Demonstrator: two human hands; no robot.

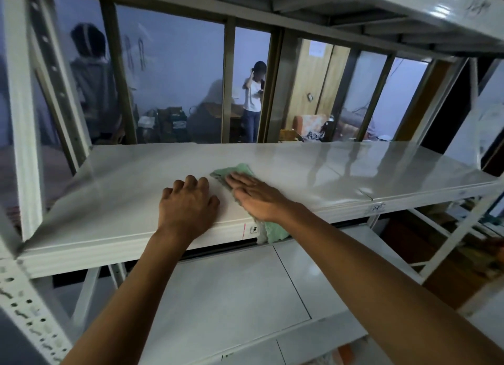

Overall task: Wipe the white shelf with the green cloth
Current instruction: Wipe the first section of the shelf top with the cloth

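The white shelf (pixel 341 171) runs across the middle of the head view, glossy and bare. A green cloth (pixel 236 171) lies on it near the front edge, one end hanging over the edge below my wrist. My right hand (pixel 256 195) lies flat on the cloth, fingers stretched out and pointing far-left, pressing it down. My left hand (pixel 188 203) rests on the bare shelf just left of the cloth, fingers curled under, holding nothing.
White perforated uprights (pixel 21 135) frame the rack at left and right. Another white shelf (pixel 231 291) lies below, and one overhead (pixel 409 2). Behind the rack is a window with metal bars (pixel 228 83); two people stand beyond it.
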